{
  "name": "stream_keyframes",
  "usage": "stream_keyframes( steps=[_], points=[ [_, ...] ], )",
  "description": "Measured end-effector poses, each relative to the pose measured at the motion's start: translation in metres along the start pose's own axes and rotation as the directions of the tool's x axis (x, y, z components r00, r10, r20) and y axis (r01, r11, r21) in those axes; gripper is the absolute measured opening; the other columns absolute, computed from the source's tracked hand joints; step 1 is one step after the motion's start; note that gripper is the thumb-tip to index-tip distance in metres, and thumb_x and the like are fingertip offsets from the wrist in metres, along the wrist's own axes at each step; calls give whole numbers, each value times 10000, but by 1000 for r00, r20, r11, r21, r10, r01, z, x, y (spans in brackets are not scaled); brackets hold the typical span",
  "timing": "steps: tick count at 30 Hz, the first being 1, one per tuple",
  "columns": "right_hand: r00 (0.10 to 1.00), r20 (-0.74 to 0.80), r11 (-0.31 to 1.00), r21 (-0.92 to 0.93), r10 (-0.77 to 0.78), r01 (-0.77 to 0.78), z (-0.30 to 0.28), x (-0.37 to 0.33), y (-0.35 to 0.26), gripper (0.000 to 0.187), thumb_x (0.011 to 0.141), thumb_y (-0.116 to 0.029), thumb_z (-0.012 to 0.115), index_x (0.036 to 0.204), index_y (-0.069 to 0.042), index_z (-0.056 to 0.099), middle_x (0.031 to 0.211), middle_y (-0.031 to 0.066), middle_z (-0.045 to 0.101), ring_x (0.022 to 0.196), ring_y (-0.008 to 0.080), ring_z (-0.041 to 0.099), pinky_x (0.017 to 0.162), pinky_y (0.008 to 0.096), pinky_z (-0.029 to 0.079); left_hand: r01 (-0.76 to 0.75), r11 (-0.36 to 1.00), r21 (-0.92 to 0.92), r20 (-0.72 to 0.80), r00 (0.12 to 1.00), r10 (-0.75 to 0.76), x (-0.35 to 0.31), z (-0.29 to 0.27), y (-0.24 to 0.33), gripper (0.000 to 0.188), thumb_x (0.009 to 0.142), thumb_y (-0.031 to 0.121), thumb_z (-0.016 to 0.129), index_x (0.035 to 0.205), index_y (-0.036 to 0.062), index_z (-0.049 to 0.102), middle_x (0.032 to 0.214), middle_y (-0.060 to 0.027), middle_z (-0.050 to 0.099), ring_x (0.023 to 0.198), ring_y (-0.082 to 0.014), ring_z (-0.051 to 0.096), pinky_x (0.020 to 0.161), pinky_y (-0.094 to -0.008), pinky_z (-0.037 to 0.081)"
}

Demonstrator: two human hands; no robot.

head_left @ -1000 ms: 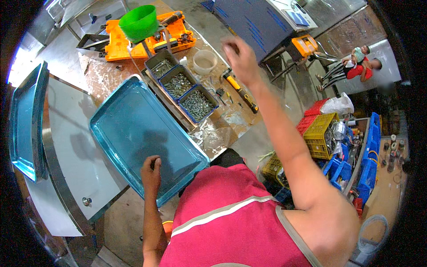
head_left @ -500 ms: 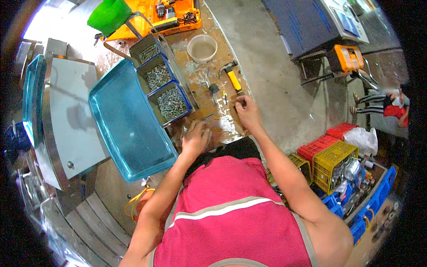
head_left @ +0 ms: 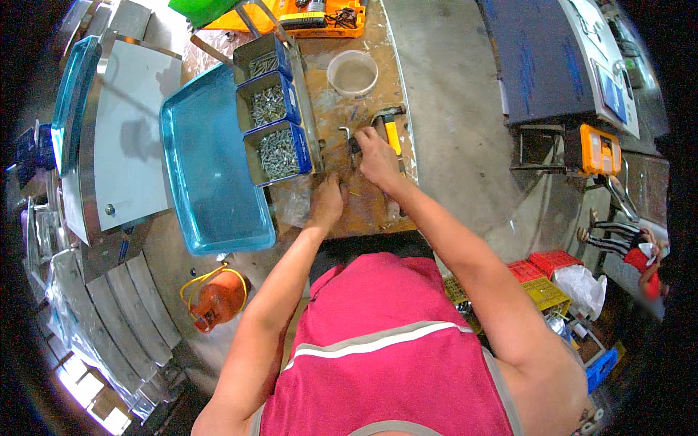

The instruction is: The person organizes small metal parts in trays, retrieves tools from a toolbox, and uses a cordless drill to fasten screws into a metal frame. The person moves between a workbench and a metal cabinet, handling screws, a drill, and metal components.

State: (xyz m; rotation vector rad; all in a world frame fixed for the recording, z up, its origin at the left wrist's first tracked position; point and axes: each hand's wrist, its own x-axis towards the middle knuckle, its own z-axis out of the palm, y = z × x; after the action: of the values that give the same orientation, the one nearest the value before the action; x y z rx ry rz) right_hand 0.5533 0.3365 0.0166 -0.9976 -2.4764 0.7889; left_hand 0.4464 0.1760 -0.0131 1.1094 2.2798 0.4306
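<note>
My right hand (head_left: 378,160) has its fingers closed on a small black piece (head_left: 354,144) at the middle of the wooden bench, with a bent metal rod (head_left: 345,130) beside it. Just beyond that hand lies a claw hammer (head_left: 392,134) with a yellow and black handle, partly covered by the hand. Low over the near part of the bench is my left hand (head_left: 329,200), its fingers drawn together; what they hold, if anything, is hidden. A clear plastic bag (head_left: 294,208) lies beside it. To its upper left stand blue bins (head_left: 305,156) full of metal screws or anchors.
A teal tray (head_left: 218,167) lies left of the bins. Toward the far end sit a round plastic tub (head_left: 352,74) and an orange tool case (head_left: 342,30). An orange gas cylinder (head_left: 219,298) stands lower left. Crates (head_left: 547,294) are at the right; another person (head_left: 636,251) is farther off.
My right hand has left the hammer handle and moved left to the black piece. My left hand has drawn its spread fingers together. The whole view has shifted.
</note>
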Motion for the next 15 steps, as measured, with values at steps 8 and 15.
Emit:
stream_keyframes(
  steps=[8,15],
  points=[
    [959,283,966,-253,22,52,5,21,-1,401,782,-74,692,1170,-72,589,1123,157,595,911,371,677,729,469,580,337,679,-652,189,940,-285,-32,-23,-8,271,924,168,530,1125,1,603,1124,-263,662,1052,-401,646,872,-455,509],
    [986,65,975,153,155,-163,-42,-31,-4,444,767,-143,734,1174,-62,576,1085,178,602,1001,403,624,833,477,527,-40,984,-172,192,979,73,-34,-25,-2,415,954,313,602,1239,11,597,1266,-241,618,1126,-432,608,974,-470,484]
  ],
)
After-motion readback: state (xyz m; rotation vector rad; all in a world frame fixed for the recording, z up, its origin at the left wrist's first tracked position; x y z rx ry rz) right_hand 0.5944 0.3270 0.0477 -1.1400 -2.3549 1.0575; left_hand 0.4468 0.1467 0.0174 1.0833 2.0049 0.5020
